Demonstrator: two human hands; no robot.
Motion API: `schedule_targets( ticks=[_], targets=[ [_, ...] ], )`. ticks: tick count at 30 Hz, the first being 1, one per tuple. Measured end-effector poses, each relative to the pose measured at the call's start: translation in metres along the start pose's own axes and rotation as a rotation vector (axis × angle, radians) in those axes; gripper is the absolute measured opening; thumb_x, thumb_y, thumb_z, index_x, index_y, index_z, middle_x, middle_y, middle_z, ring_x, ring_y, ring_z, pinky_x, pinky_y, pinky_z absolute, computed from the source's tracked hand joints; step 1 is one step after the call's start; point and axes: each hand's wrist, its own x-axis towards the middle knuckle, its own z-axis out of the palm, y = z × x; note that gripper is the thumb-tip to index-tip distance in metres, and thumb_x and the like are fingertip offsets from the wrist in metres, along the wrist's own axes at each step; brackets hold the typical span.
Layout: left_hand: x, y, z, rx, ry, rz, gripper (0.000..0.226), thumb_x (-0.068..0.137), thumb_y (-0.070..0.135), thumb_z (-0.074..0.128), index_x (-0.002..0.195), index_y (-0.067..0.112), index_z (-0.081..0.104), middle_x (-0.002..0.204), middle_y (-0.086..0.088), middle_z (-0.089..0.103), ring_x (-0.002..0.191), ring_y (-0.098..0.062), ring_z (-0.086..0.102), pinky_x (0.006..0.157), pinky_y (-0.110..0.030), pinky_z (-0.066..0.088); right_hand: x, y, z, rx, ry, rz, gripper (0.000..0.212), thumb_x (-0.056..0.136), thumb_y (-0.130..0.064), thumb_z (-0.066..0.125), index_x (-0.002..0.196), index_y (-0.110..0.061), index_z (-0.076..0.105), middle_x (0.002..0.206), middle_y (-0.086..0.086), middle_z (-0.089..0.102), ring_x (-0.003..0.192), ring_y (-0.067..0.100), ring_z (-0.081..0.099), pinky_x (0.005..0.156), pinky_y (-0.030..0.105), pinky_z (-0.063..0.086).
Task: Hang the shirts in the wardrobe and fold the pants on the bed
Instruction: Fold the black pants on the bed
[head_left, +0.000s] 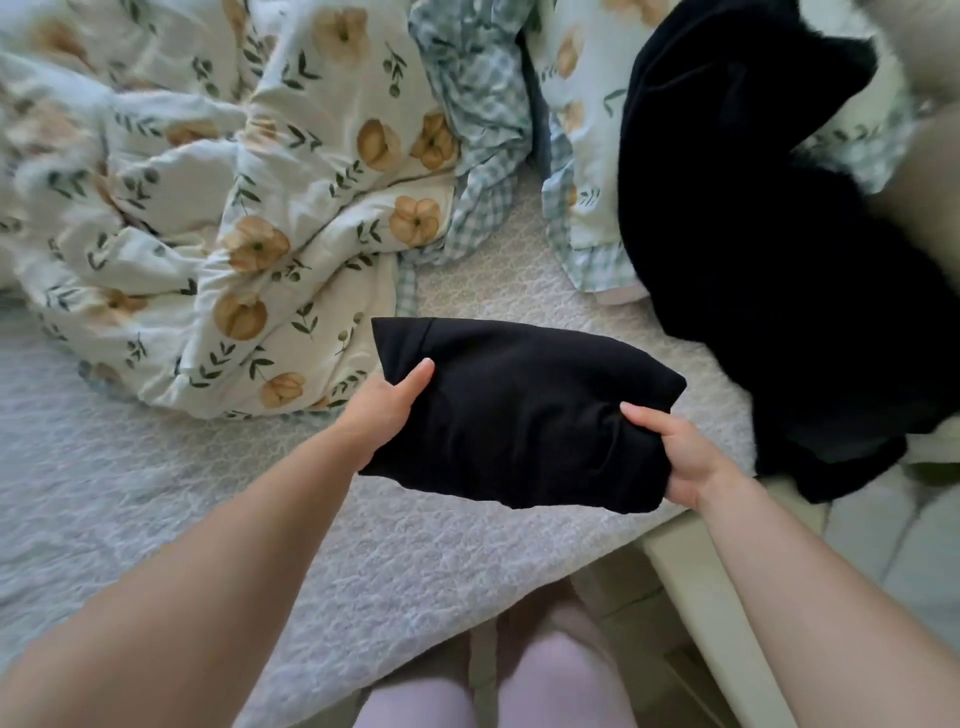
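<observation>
Left hand (388, 415) and right hand (670, 457) clamp the folded black pants (519, 410) (a thick bundle); lower it level onto the bed (156, 483); press flat.

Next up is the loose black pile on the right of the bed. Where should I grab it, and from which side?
Take the loose black pile at its lower end, which hangs over the mattress corner, coming from the right. That edge is free, whereas its upper part lies on the floral bedding. No waistband or hem shows, so expect to regrip. Both hands, left hand and right hand, hold the folded black garment.
</observation>
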Motion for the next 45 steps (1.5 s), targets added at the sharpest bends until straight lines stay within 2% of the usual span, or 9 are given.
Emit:
schedule_targets(
  ticks=[7, 12, 17, 23, 28, 34, 39, 43, 45],
  targets=[
    [-0.072, 0.082, -0.013, 0.264, 0.043, 0.309, 0.063, 0.077, 0.072, 0.052, 0.065, 0.010, 0.051, 0.064, -0.001, 0.053, 0.058, -0.017, 0.051, 0.053, -0.027, 0.037, -0.119, 0.010, 0.019, 0.222, 0.272, -0.396, 0.033, 0.089, -0.019, 0.059, 0.121, -0.008, 0.059, 0.113, 0.009, 0.068, 0.102, 0.025, 0.066, 0.083, 0.037, 0.053],
    [-0.143, 0.109, 0.001, 0.360, -0.097, 0.530, 0.063, 0.076, 0.072, 0.054, 0.084, 0.009, 0.058, 0.079, 0.000, 0.061, 0.068, -0.014, 0.056, 0.057, -0.027, 0.037, -0.213, 0.062, 0.017, 0.293, 0.417, -0.573, 0.032, 0.092, -0.026, 0.057, 0.123, -0.017, 0.058, 0.115, 0.001, 0.067, 0.102, 0.019, 0.066, 0.077, 0.031, 0.053],
    [-0.215, 0.111, 0.037, 0.492, -0.255, 0.662, 0.066, 0.074, 0.075, 0.053, 0.089, 0.011, 0.062, 0.087, -0.004, 0.066, 0.077, -0.021, 0.063, 0.074, -0.034, 0.052, -0.291, 0.132, 0.003, 0.462, 0.521, -0.632, 0.035, 0.088, -0.029, 0.061, 0.120, -0.015, 0.060, 0.110, 0.003, 0.070, 0.098, 0.023, 0.068, 0.077, 0.034, 0.053],
    [-0.296, 0.094, 0.089, 0.497, -0.438, 0.807, 0.055, 0.077, 0.067, 0.059, 0.105, 0.019, 0.064, 0.098, 0.002, 0.067, 0.088, -0.017, 0.061, 0.086, -0.033, 0.048, -0.371, 0.205, -0.016, 0.606, 0.624, -0.734, 0.030, 0.085, -0.029, 0.064, 0.114, -0.019, 0.062, 0.106, 0.003, 0.071, 0.093, 0.023, 0.069, 0.076, 0.036, 0.053],
    [-0.350, 0.075, 0.117, 0.512, -0.502, 0.860, 0.054, 0.077, 0.068, 0.058, 0.097, 0.019, 0.065, 0.089, 0.004, 0.066, 0.081, -0.015, 0.061, 0.073, -0.029, 0.045, -0.422, 0.246, -0.027, 0.653, 0.738, -0.755, 0.041, 0.082, -0.033, 0.068, 0.120, -0.017, 0.060, 0.110, 0.007, 0.070, 0.100, 0.030, 0.066, 0.086, 0.043, 0.052],
    [-0.383, 0.046, 0.125, 0.566, -0.611, 0.899, 0.048, 0.072, 0.072, 0.059, 0.084, 0.025, 0.061, 0.086, 0.005, 0.066, 0.079, -0.014, 0.061, 0.066, -0.027, 0.044, -0.451, 0.304, -0.006, 0.727, 0.848, -0.762, 0.038, 0.081, -0.035, 0.069, 0.114, -0.016, 0.064, 0.107, 0.006, 0.071, 0.101, 0.030, 0.066, 0.092, 0.046, 0.050],
    [-0.390, 0.026, 0.127, 0.662, -0.695, 0.955, 0.047, 0.073, 0.072, 0.058, 0.082, 0.027, 0.058, 0.084, 0.007, 0.063, 0.076, -0.013, 0.059, 0.072, -0.029, 0.044, -0.454, 0.347, 0.033, 0.815, 0.927, -0.828, 0.033, 0.079, -0.033, 0.070, 0.110, -0.021, 0.065, 0.104, 0.002, 0.072, 0.096, 0.025, 0.068, 0.078, 0.038, 0.054],
    [-0.398, 0.006, 0.123, 0.777, -0.769, 0.997, 0.046, 0.073, 0.071, 0.059, 0.079, 0.026, 0.055, 0.080, 0.007, 0.060, 0.070, -0.010, 0.055, 0.060, -0.024, 0.039, -0.446, 0.388, 0.076, 0.892, 0.980, -0.847, 0.039, 0.077, -0.036, 0.070, 0.112, -0.020, 0.064, 0.105, 0.003, 0.072, 0.094, 0.024, 0.069, 0.079, 0.040, 0.055],
    [-0.406, -0.005, 0.120, 0.834, -0.809, 1.031, 0.052, 0.073, 0.073, 0.058, 0.086, 0.023, 0.056, 0.081, 0.006, 0.061, 0.072, -0.011, 0.055, 0.062, -0.026, 0.040, -0.444, 0.408, 0.096, 0.953, 1.024, -0.848, 0.042, 0.075, -0.036, 0.071, 0.112, -0.019, 0.063, 0.104, 0.004, 0.072, 0.095, 0.026, 0.069, 0.079, 0.041, 0.055]
  ],
)
